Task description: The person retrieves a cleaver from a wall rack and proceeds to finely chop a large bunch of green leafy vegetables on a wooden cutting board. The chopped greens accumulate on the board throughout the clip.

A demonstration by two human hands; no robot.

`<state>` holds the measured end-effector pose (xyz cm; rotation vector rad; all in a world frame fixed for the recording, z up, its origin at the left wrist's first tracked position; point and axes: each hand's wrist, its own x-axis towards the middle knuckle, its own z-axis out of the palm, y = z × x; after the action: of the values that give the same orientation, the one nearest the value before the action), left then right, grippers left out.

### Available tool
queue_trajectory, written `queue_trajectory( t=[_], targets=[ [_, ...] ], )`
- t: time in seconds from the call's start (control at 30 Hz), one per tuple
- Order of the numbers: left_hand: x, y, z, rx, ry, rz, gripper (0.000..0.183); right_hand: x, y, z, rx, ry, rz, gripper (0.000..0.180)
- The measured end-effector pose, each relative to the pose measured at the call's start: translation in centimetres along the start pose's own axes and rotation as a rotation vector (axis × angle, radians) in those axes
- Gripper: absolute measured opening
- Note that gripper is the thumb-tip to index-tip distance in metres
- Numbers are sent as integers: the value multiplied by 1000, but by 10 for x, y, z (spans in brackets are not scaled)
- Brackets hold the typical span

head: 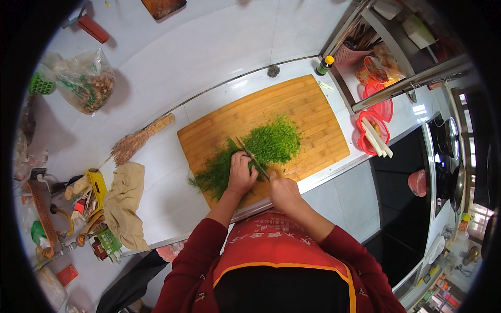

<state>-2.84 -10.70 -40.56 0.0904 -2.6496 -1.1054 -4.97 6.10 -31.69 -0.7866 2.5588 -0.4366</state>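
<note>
My left hand (240, 174) presses on a bunch of feathery green herb (217, 170), which looks like dill or fennel fronds. In my right hand (282, 190) is the handle of a kitchen knife (253, 159), its dark blade angled away from me between the uncut fronds and a heap of finely chopped greens (274, 141). My left fingertips are close beside the blade. Both greens lie on a large bamboo cutting board (211, 125), the fronds hanging over its left edge. The knife's handle is mostly hidden by my fist.
A straw hand broom (141, 139) and a beige cloth (126, 205) lie left on the white counter (168, 211). Behind the board are a metal scouring pad (273, 71) and a yellow-capped bottle (324, 65). Right, a red plastic basket (362, 143) holds pale stalks (375, 137) near a metal-framed rack (407, 94).
</note>
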Motion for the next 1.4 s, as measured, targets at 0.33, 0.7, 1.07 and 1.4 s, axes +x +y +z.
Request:
queue_trajectory(
  t=[0.33, 0.7, 1.07, 1.4],
  targets=[
    [1, -2, 0, 3, 25, 37, 29, 20, 5, 5, 176, 169, 46, 20],
    [-1, 1, -1, 3, 44, 10, 29, 5, 1, -5, 53, -51, 60, 18],
    [8, 9, -15, 78, 0, -6, 33, 23, 5, 46, 123, 134, 40, 19],
    [8, 8, -45, 249, -261, 87, 58, 23, 1, 35, 127, 106, 54, 17]
  ],
)
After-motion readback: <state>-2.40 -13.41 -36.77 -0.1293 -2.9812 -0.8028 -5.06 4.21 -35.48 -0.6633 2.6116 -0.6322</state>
